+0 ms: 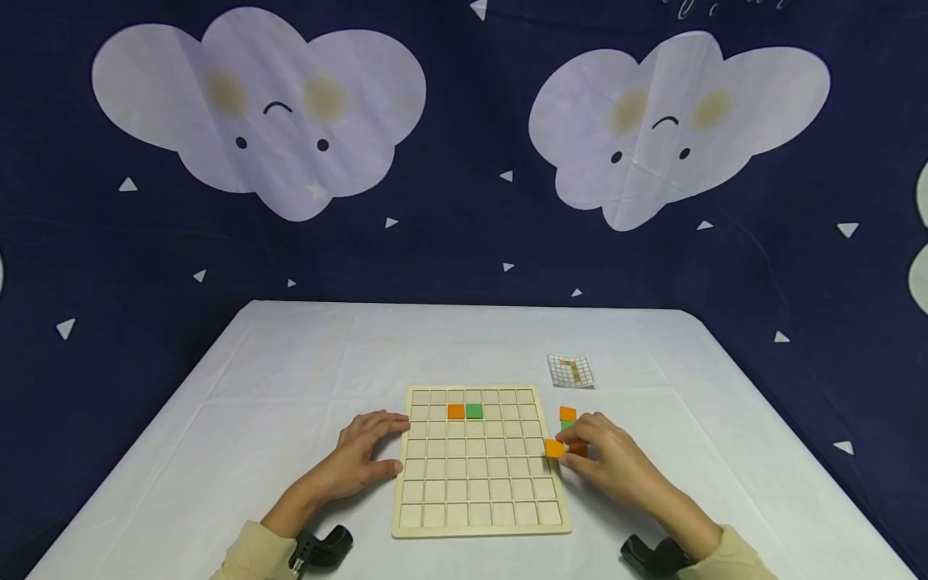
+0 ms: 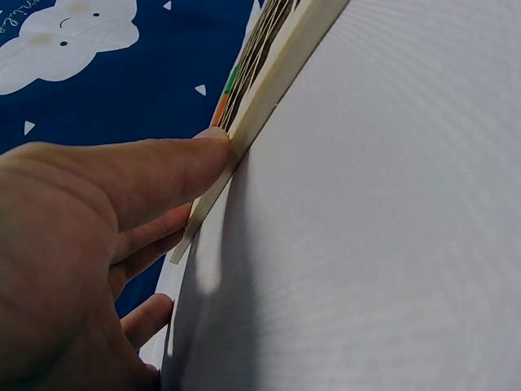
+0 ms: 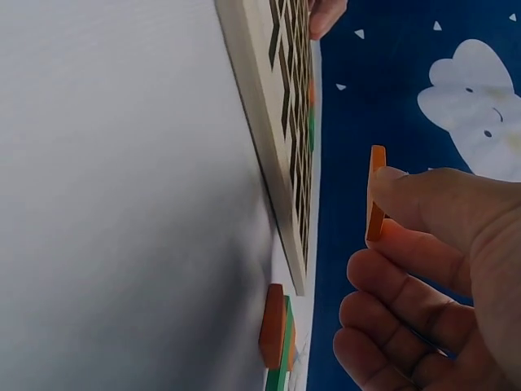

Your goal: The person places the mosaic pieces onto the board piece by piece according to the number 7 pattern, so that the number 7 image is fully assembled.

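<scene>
A pale wooden grid board (image 1: 480, 535) lies in front of me. An orange square tile (image 1: 455, 412) and a green square tile (image 1: 474, 412) sit side by side in its second row from the far edge. My left hand (image 1: 354, 457) touches the board's left edge with its thumb and fingertips, fingers fairly straight. Between thumb and index finger, my right hand (image 1: 612, 461) pinches another orange tile (image 3: 376, 193), raised over the board's right edge. The other fingers of that hand are curled loosely.
Right of the board lie more tiles: an orange one (image 1: 568, 413), a green one (image 1: 567, 425) and another orange one (image 3: 273, 327), partly hidden by my hand in the head view. Beyond them lies a small pattern card (image 1: 570, 371). A white cloth (image 1: 304, 354) covers the table.
</scene>
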The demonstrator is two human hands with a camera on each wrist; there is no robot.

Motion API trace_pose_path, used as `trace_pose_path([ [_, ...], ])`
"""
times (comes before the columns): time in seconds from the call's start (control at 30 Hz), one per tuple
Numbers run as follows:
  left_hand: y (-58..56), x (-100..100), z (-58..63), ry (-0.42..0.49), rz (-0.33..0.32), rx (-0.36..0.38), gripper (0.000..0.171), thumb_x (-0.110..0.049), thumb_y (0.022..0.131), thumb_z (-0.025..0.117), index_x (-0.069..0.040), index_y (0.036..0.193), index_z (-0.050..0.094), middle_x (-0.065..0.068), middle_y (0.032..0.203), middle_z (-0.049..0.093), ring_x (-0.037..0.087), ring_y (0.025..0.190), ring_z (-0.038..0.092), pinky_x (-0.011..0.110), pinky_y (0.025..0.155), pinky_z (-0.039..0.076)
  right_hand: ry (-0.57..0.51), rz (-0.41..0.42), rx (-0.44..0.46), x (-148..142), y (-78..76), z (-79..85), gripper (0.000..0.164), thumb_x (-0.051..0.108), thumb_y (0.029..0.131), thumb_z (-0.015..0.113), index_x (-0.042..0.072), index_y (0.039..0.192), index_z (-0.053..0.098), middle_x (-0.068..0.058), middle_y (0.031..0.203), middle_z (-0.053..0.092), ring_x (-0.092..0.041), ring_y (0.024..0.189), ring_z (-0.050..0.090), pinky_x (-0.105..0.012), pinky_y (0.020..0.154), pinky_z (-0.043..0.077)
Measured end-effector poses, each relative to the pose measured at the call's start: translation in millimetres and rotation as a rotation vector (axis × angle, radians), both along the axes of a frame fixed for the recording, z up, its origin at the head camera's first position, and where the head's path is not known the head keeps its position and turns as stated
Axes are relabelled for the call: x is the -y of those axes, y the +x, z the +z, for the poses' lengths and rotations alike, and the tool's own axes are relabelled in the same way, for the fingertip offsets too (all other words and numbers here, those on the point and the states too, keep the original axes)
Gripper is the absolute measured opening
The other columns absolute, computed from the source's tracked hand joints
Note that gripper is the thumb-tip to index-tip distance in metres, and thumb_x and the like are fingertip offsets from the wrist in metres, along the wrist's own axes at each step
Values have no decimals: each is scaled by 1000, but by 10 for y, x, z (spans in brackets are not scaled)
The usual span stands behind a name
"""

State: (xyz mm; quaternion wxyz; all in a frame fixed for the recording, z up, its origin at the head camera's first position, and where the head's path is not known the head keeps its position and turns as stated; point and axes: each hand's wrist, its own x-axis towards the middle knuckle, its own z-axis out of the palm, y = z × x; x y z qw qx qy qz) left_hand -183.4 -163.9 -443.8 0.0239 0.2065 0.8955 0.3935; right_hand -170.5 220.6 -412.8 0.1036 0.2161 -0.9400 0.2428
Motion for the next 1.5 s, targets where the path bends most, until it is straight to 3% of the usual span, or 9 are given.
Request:
trace_pose_path([
  [0.3,-1,1,6,5,6,23,53,-18,78,73,-11,128,56,7,141,47,35,137,25,57,106,10,-21,14,-18,93,-90,19,21,15,76,76,17,97,71,8,94,62,-8,84,54,-22,72,49],
  [0.6,-6,-5,-11,3,0,20,54,-19,78,74,-12,129,56,6,141,48,35,137,26,57,106,10,-48,32,-45,187,-192,30,19,15,77,75,18,95,71,12,89,62,-4,84,55,-25,73,50],
  [1.2,-2,-4,-7,7,-3,14,54,-19,78,74,-11,128,56,7,141,48,36,137,26,57,105,12,-43,51,53,432,-353,63,18,19,80,73,17,98,70,9,92,64,-8,90,56,-28,78,49],
  [1.5,2,-4,-6,13,5,-11,53,-18,77,74,-10,127,57,7,139,49,36,135,28,57,105,13,-32,73,36,522,-433,76,18,20,80,72,16,98,70,7,91,64,-8,87,54,-26,76,48],
])
